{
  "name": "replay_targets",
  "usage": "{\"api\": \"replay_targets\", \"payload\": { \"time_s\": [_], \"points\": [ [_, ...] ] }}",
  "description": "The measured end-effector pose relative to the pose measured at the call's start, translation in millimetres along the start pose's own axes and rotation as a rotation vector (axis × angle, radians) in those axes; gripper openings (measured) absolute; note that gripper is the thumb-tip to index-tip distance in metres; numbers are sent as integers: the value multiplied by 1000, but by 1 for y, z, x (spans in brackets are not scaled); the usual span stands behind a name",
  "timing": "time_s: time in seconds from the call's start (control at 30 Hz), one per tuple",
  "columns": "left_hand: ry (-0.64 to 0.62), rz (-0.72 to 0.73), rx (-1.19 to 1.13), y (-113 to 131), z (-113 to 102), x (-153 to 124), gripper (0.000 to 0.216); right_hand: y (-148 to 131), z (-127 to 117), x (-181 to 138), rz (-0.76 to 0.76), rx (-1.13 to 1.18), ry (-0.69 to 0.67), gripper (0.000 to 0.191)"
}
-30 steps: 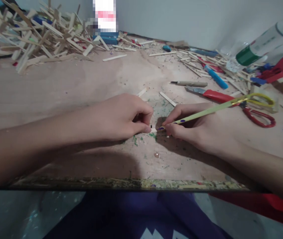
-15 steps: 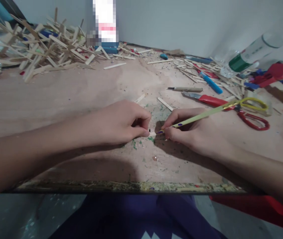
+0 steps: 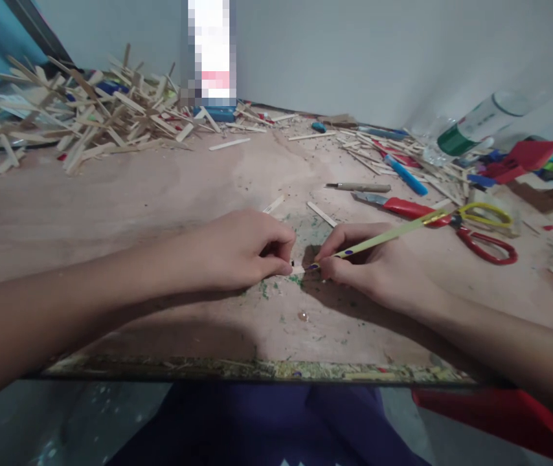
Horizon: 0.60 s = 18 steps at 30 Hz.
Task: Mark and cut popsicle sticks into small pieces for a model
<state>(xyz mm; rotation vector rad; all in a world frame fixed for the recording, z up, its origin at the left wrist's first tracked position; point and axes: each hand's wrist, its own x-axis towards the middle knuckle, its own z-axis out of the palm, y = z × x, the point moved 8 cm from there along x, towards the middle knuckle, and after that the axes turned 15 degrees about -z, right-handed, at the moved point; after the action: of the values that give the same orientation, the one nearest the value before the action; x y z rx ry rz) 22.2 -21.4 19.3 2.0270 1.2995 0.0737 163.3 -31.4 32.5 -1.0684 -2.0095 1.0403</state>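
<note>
My left hand [image 3: 240, 252] rests on the wooden board [image 3: 135, 194] with its fingers curled and pinched on a small pale wooden piece [image 3: 298, 268]. My right hand [image 3: 371, 265] is closed in a writing grip on a thin yellow-green pencil with purple dots [image 3: 383, 235]. The pencil's tip touches the small piece right beside my left thumb. Green flecks lie on the board around the two hands.
A heap of wooden sticks [image 3: 92, 123] fills the far left. Red-handled scissors [image 3: 480, 236], a red knife [image 3: 397, 206], a wooden-handled tool [image 3: 361, 188], a blue pen [image 3: 405, 175] and a green-capped bottle [image 3: 475, 126] lie at the right. Loose sticks [image 3: 321, 213] lie just beyond my hands.
Both hands keep the same grip and place on the board. The view has tilted up a little, so everything sits lower in the picture.
</note>
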Motion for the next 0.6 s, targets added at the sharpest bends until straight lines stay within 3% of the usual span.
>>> {"api": "replay_targets", "payload": {
  "time_s": [0.6],
  "points": [
    [-22, -24, -83, 3, 1, -4, 20, 10, 1, -5, 4, 140, 12, 8]
  ]
}}
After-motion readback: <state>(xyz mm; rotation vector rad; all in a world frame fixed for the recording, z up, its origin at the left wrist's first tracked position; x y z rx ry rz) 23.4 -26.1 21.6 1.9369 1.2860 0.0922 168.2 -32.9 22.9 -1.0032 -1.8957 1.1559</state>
